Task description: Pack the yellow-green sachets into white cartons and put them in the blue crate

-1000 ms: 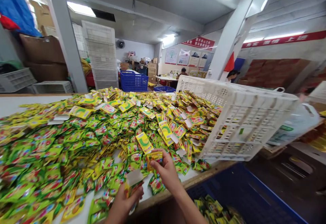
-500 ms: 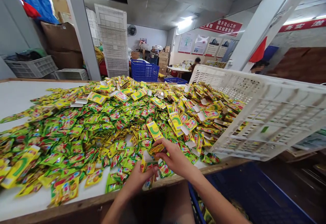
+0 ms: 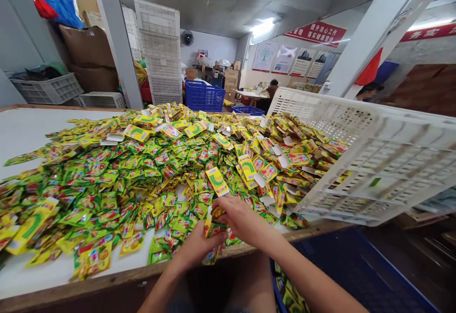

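Near the table's front edge, my left hand (image 3: 201, 242) is wrapped round a small yellow carton (image 3: 208, 223), seen edge-on with a white flap at its top. My right hand (image 3: 239, 219) is close beside it, fingers bent round a yellow sachet (image 3: 218, 211) at the carton's upper end. How far the sachet reaches into the carton is hidden by my fingers. Just beyond my hands a flat yellow carton (image 3: 217, 182) lies on a heap of green sachets (image 3: 142, 165). More cartons with raised white flaps (image 3: 261, 179) lie to the right.
A white plastic crate (image 3: 356, 161) lies tipped at the right, cartons spilling from its mouth. Below the wooden table edge (image 3: 117, 276) stands a blue crate (image 3: 356, 265) with sachets in it. Stacked white crates (image 3: 160, 56) and a seated person (image 3: 273, 88) are farther back.
My right hand has come slightly lower and closer to my left, bringing the sachet nearer the carton. The carton has tilted more upright. The camera view has shifted slightly.
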`<state>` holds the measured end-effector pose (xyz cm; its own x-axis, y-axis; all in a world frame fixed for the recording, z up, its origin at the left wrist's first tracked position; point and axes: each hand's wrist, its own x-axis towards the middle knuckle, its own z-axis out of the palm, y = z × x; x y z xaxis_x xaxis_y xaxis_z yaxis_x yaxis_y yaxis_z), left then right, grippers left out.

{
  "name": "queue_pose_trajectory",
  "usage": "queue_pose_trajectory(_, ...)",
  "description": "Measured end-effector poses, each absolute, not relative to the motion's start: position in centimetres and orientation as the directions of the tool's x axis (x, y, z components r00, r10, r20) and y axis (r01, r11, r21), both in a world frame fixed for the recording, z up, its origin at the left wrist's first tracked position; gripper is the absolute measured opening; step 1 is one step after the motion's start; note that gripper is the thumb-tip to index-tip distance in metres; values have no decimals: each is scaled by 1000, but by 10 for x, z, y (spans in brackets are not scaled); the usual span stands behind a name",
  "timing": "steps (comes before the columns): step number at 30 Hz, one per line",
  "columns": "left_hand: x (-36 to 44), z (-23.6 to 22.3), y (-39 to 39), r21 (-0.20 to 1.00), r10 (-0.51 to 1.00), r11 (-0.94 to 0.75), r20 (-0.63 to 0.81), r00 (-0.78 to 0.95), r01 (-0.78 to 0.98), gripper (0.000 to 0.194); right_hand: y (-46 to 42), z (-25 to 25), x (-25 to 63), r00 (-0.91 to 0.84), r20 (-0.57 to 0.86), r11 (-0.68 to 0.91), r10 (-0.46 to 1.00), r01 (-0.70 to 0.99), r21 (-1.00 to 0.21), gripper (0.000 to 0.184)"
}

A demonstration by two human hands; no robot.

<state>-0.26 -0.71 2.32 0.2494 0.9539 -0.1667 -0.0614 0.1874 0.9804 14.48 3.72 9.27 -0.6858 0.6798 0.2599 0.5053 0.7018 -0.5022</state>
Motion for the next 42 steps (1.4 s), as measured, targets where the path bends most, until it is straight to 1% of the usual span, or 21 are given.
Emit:
queue_pose_trajectory(2,-2,22,-7,978,956,191,-167,241,-81,30,36,91,143,-710,267,717,652,462,-522,34)
queue_pose_trajectory(5,-4,21,-6,964,951,200,-149,271,-173,30,36,85,141,-707,310,710,636,378,-595,34)
queue_pose_trajectory(8,-7,22,-4,956,957,190,-129,259,-225,31,38,80,141,-639,350,642,685,302,-705,38)
queue_pose_trajectory(10,-8,22,-3,958,962,174,-116,247,-229,31,40,78,141,-591,370,610,717,276,-743,29)
queue_pose_trajectory(11,-9,21,-2,959,963,167,-110,246,-227,30,40,77,140,-575,384,615,723,282,-737,22)
queue_pose_trajectory(13,-9,17,-1,967,968,143,-92,235,-209,30,40,76,137,-577,399,653,713,336,-679,8)
queue_pose_trajectory(14,-9,14,0,974,974,122,-80,213,-189,30,39,75,135,-591,391,669,705,371,-644,7)
queue_pose_trajectory(16,-8,6,1,989,986,84,-64,157,-125,32,38,71,133,-632,345,681,694,422,-598,17)
queue_pose_trajectory(18,-7,-1,2,993,992,73,-63,113,-87,37,36,66,134,-659,301,672,689,427,-605,22)
queue_pose_trajectory(20,-8,-5,4,991,993,67,-55,106,-114,44,35,59,139,-614,318,627,722,389,-675,13)
queue_pose_trajectory(21,-8,-7,5,989,993,59,-44,108,-139,47,34,54,142,-570,327,586,754,357,-728,14)
queue_pose_trajectory(23,-10,-11,8,985,994,43,-26,101,-168,50,31,40,147,-469,315,473,825,268,-839,25)
queue_pose_trajectory(24,-10,-13,9,985,995,42,-27,95,-166,51,29,32,149,-431,288,412,855,226,-883,28)
queue_pose_trajectory(26,-12,-19,10,986,995,58,-45,85,-154,51,23,14,149,-371,237,315,898,165,-935,27)
queue_pose_trajectory(28,-13,-24,9,983,994,82,-69,83,-162,51,17,-3,147,-306,215,266,927,137,-954,25)
queue_pose_trajectory(30,-14,-28,7,979,994,97,-85,74,-180,48,12,-14,143,-257,241,285,936,152,-946,22)
queue_pose_trajectory(32,-14,-31,3,982,996,88,-82,41,-170,45,10,-17,140,-258,305,361,917,211,-908,19)
queue_pose_trajectory(34,-15,-32,0,988,997,79,-79,4,-133,45,10,-12,139,-326,353,449,877,293,-844,20)
queue_pose_trajectory(38,-14,-34,-4,991,995,90,-93,-33,-104,39,14,10,139,-462,324,534,826,456,-712,17)
queue_pose_trajectory(40,-13,-36,-3,987,996,59,-69,-63,-149,43,17,17,138,-475,311,546,823,514,-661,12)
queue_pose_trajectory(42,-13,-37,-2,973,993,21,-48,-109,-231,55,19,18,137,-469,305,543,829,544,-639,8)
